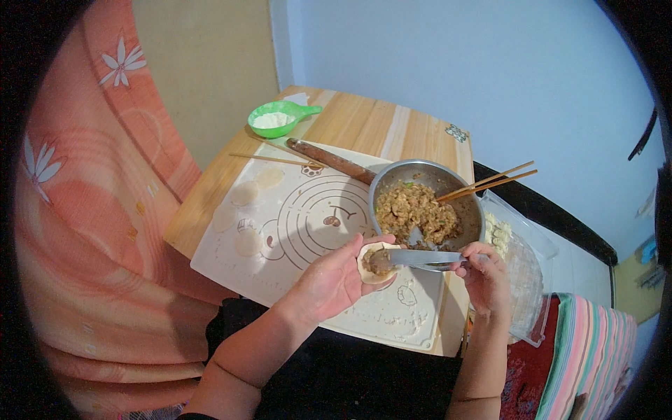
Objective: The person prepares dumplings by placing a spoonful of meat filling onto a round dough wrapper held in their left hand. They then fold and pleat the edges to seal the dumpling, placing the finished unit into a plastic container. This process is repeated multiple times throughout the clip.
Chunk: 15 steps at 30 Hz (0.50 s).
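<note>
Resting on the fingers of my left hand (327,281) is a round dumpling wrapper (381,278), cupped, with a dab of meat filling in its middle. My right hand (488,281) grips one end of a flat metal spreader (427,257); its other end touches the filling in the wrapper. Just beyond both hands stands a steel bowl (427,170) partly full of minced filling (420,213). A pair of chopsticks (493,180) leans in it, sticking out to the right. Several flat dough wrappers (245,193) lie at the left of the white mat (224,260).
A rolling pin (332,159) lies behind the bowl's left side, near a loose chopstick (269,159). At the back of the wooden table (364,126) sits a green scoop (302,110) of white flour. A clear plastic tray (532,280) with pale pieces stands right of the bowl.
</note>
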Each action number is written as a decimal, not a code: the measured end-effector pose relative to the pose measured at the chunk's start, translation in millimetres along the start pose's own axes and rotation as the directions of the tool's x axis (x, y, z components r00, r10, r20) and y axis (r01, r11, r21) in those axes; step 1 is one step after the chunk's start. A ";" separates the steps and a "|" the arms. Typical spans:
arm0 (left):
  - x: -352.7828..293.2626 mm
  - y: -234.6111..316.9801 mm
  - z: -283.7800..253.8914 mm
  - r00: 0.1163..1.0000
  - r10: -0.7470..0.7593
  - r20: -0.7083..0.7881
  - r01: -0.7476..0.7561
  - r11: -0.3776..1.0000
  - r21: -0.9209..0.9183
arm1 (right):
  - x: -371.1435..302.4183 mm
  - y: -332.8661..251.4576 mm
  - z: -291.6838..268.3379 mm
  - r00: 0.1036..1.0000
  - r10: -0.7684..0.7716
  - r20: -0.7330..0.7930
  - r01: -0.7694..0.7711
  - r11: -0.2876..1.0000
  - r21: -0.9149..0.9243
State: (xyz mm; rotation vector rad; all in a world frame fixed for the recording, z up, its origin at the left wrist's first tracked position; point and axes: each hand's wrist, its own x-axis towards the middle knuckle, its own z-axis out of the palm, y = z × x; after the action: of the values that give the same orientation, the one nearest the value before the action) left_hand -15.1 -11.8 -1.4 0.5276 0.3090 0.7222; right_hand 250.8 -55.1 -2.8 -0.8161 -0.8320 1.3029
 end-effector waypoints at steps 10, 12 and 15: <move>0.8 -2.3 2.8 0.997 0.066 -0.039 -0.065 0.998 0.011 | 10.9 -19.2 -44.8 0.907 -0.242 -0.346 0.010 0.831 -0.556; 1.0 -5.7 3.6 0.997 0.069 -0.028 -0.069 0.998 0.017 | 13.3 -16.2 -43.5 0.898 -0.205 -0.389 -0.071 0.805 -0.589; 0.2 -5.7 4.6 0.998 0.051 -0.035 -0.049 0.998 0.048 | 12.2 -12.4 -45.7 0.866 -0.378 -0.328 -0.051 0.586 -0.809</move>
State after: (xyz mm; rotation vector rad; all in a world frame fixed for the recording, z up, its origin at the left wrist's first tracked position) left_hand -9.8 -16.8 -0.8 0.5687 0.3479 0.7748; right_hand 297.8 -46.0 -13.0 -1.6583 -1.0652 0.4293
